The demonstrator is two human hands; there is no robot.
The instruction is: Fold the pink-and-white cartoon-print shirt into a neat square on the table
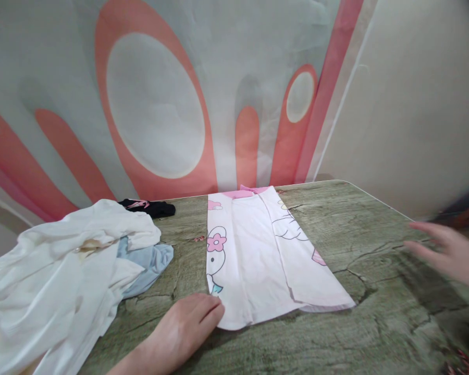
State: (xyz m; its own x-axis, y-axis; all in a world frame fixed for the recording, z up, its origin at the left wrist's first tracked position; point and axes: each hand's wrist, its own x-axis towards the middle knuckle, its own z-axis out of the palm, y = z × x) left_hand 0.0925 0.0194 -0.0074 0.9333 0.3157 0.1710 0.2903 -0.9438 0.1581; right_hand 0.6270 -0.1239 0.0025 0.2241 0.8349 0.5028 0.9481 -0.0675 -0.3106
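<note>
A white child's shirt with a pink neckline and cartoon prints lies in front of me, its two sides folded in over the middle. At its near left corner, my left hand has its fingers together and closed at the hem; the thumb and fingertips are partly hidden. Off to the right, my right hand is held apart from the shirt, above the table. Its fingers are spread, a little blurred, and nothing is in them.
A heap of white clothes covers the table's left side, with a light blue cloth sticking out. Behind it lies a black garment. The wood-patterned table ends against a wall with a coral-and-grey printed covering.
</note>
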